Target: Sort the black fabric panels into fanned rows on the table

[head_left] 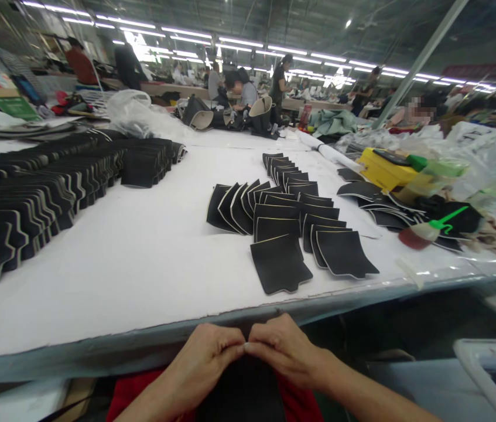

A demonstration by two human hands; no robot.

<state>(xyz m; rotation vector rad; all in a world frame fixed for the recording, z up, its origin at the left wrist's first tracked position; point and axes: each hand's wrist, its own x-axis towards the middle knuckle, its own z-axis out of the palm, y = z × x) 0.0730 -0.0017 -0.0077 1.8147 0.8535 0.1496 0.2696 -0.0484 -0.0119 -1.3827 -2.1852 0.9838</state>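
Note:
At the table's front edge, my left hand [206, 357] and my right hand [285, 349] meet with thumbs and fingertips almost touching. Both are closed in a pinch on the upper edge of a black leather-like panel [241, 390], which hangs down over my lap. My fingers cover that edge. Just beyond them, similar black panels with pale edges lie overlapped in short rows; the nearest panel [280, 264] has a notched lower side, and another panel [346, 252] rests to its right.
Long overlapped rows of black panels [50, 199] fill the table's left side. On the right are a squeeze bottle [421, 234] with a green nozzle, a yellow box [386, 169] and clear plastic bags [485, 152]. A white-framed object [489, 375] stands low right. Several people work farther back.

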